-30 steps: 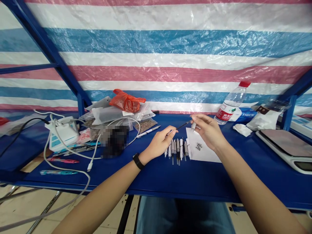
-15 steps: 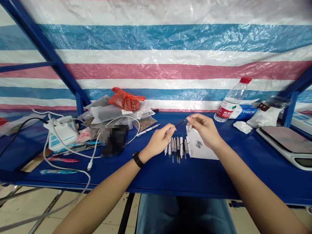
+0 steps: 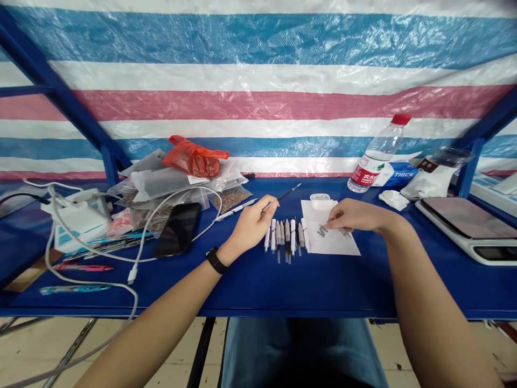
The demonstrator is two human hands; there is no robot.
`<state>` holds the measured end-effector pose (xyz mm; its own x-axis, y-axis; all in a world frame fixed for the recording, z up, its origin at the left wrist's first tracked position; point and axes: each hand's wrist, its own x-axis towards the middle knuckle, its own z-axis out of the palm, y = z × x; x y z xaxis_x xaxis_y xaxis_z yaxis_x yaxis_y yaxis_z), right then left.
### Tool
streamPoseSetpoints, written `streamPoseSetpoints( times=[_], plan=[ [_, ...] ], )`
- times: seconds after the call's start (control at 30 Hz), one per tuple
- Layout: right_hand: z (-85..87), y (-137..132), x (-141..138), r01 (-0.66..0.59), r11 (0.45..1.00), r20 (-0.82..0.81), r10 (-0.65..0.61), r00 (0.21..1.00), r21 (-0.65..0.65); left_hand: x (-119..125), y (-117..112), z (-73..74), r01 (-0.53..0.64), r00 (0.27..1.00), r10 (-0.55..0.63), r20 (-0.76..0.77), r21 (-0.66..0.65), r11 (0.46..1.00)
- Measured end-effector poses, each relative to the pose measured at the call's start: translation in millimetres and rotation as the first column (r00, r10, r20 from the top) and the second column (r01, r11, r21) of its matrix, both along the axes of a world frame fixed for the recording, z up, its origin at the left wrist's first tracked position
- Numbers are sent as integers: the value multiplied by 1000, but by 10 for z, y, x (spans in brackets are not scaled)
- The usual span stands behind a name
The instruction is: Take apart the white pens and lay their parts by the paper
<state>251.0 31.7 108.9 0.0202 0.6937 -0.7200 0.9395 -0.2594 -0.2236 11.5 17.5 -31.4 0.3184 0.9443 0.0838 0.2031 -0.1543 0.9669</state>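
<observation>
My left hand (image 3: 254,222) is closed around a thin dark pen refill (image 3: 290,191), its tip pointing up and to the right. My right hand (image 3: 355,216) is over a sheet of white paper (image 3: 335,245), its thumb and fingertips together at a small pile of grey pieces that look like springs (image 3: 322,230). A light grey pen part (image 3: 346,233) shows under its curled fingers. Between the hands lies a row of white and grey pen parts (image 3: 293,231), with several refill ends sticking out below. A small clear plastic dish (image 3: 320,201) stands at the paper's top edge.
On the left are a phone (image 3: 177,229), white cables (image 3: 139,253), pens (image 3: 83,267) and plastic bags, one of them red (image 3: 194,157). A water bottle (image 3: 377,156), crumpled tissue (image 3: 393,200) and a scale (image 3: 468,226) stand on the right. A striped sheet hangs behind.
My right hand has moved down and right, from beside the refill tip to the grey pile on the paper. The refill stays in my left hand. The dish now shows and the view has shifted.
</observation>
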Motion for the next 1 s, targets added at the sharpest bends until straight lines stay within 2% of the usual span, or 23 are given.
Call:
streamPoseSetpoints(
  times=[0.17,0.3,0.37,0.47,0.53,0.6,0.63,0.7,0.87,1.0],
  plan=[
    [-34,16,35,39,999,27,-39,999,1,1,6,1,-8,1000,8,0,7,1000],
    [-46,28,90,18,999,-7,-18,1000,-46,1,3,-10,5,1000,-5,-3,8,1000],
    [-39,29,117,14,1000,-27,-14,1000,-27,-2,-2,-8,5,1000,-4,-5,6,1000],
    [-29,26,136,86,986,-74,-76,994,142,-5,-7,6,-4,1000,4,-5,1,1000],
    [-46,24,111,180,928,-156,-135,978,327,-4,-8,15,-10,1000,10,1,0,1000],
    [-96,23,47,277,841,-268,-164,949,465,-1,-8,18,-11,1000,12,7,-3,1000],
    [-131,21,2,306,815,-311,-164,936,492,0,-8,17,-11,1000,11,9,-7,1000],
    [-209,12,-105,326,811,-347,-163,924,486,2,-8,14,-6,1000,6,9,-13,1000],
    [-363,-45,-401,288,831,-299,-155,941,476,-3,-16,25,7,1000,-7,12,-6,1000],
    [-439,-97,-558,115,857,-195,-17,981,502,-11,-18,46,16,1000,-16,12,1,1000]
  ],
)
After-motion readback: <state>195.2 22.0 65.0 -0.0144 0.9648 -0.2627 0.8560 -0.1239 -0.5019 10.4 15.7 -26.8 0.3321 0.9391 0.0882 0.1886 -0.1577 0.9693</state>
